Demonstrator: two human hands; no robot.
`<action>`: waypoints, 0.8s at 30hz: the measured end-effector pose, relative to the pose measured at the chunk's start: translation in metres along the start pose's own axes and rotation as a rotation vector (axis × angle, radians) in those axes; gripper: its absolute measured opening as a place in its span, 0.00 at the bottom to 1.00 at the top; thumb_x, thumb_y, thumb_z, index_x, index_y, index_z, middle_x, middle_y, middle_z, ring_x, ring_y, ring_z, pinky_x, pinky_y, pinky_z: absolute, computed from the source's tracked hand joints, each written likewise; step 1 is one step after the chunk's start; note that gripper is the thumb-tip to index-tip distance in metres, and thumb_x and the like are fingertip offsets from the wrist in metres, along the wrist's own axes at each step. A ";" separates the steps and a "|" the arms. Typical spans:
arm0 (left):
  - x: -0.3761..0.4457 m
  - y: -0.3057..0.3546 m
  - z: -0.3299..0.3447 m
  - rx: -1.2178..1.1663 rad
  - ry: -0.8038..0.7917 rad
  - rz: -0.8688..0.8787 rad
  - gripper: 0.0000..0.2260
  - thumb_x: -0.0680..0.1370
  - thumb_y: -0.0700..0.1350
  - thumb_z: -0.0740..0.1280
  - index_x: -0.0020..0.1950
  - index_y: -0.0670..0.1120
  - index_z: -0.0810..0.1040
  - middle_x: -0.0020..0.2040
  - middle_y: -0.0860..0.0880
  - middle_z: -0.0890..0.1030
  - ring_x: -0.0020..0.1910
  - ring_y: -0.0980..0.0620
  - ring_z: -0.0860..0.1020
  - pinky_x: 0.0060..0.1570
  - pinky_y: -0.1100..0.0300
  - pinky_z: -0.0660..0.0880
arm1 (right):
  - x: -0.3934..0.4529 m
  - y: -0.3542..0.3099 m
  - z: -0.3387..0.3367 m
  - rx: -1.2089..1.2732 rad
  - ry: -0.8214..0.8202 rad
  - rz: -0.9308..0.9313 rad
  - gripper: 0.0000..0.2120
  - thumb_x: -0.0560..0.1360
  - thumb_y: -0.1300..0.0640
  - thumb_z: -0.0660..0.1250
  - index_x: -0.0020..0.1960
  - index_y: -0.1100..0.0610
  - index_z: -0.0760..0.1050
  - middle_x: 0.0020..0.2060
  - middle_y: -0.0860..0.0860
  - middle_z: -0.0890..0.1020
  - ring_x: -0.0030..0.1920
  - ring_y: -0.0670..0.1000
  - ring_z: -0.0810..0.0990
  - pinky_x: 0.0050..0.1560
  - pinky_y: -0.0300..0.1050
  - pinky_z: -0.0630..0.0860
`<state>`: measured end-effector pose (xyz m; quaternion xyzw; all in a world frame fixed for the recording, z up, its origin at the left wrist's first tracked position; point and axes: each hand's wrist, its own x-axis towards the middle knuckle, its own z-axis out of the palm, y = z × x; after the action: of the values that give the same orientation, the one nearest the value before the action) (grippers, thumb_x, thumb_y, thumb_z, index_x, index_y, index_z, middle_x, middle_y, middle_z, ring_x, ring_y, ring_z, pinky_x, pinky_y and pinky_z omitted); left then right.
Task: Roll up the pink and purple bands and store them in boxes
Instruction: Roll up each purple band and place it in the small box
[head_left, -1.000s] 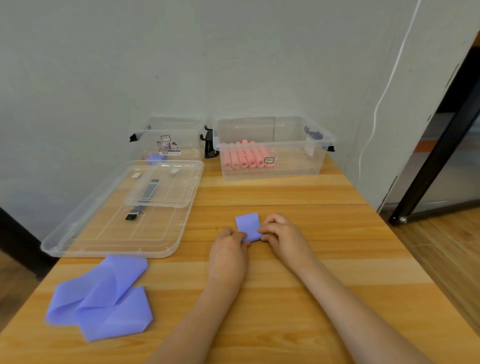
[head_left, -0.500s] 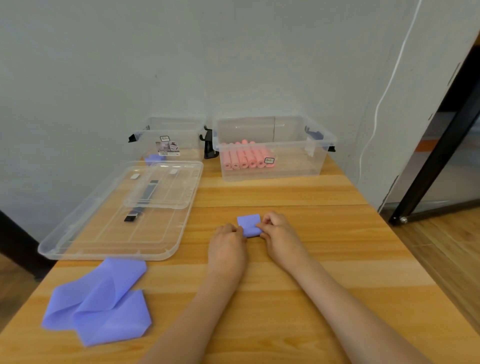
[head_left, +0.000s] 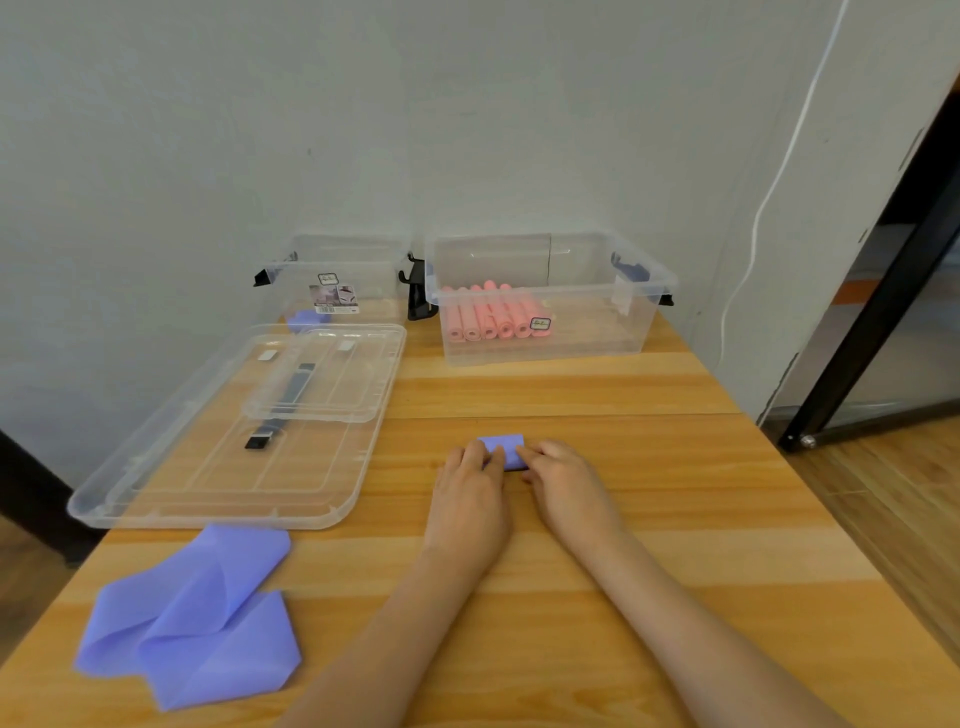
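Fingers of left hand (head_left: 470, 499) and right hand (head_left: 566, 486) press on the purple band (head_left: 505, 448) at counter (head_left: 649, 519) centre; its flat tail has shortened, rolling nearly done; purple's box (head_left: 337, 286) waits at eleven o'clock.

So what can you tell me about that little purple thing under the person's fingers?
The purple band is nearly rolled up: a small, soft, matte lilac roll, rubbery-looking, lying flat on the wooden table in front of the clear boxes. Only a short flat end shows beyond the fingertips. The left hand presses on its left part and the right hand on its right, fingers curled over the roll. Nothing else touches it.
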<state>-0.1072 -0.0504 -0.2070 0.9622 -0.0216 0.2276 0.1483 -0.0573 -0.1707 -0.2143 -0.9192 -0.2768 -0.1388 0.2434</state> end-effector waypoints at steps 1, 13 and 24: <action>0.000 -0.002 0.000 -0.129 0.018 -0.048 0.16 0.70 0.39 0.56 0.49 0.40 0.81 0.42 0.44 0.79 0.37 0.45 0.78 0.37 0.58 0.76 | 0.002 0.000 -0.001 0.064 0.005 0.042 0.13 0.70 0.70 0.65 0.53 0.66 0.79 0.46 0.62 0.81 0.47 0.61 0.80 0.50 0.46 0.75; 0.006 -0.008 -0.004 -0.561 0.041 -0.473 0.13 0.73 0.35 0.69 0.57 0.39 0.78 0.51 0.44 0.82 0.44 0.54 0.77 0.45 0.72 0.68 | 0.008 -0.004 -0.004 0.355 0.135 0.271 0.12 0.66 0.72 0.70 0.49 0.66 0.81 0.45 0.60 0.81 0.41 0.55 0.79 0.46 0.36 0.70; 0.011 -0.010 -0.002 -0.474 0.022 -0.445 0.10 0.73 0.36 0.69 0.53 0.40 0.80 0.51 0.43 0.81 0.48 0.49 0.78 0.45 0.69 0.67 | 0.009 -0.005 -0.003 0.361 0.077 0.233 0.08 0.63 0.74 0.71 0.41 0.68 0.78 0.40 0.53 0.74 0.40 0.50 0.73 0.40 0.26 0.66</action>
<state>-0.0973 -0.0396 -0.2032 0.8795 0.1386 0.1886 0.4144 -0.0532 -0.1644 -0.2067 -0.8804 -0.1797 -0.0931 0.4289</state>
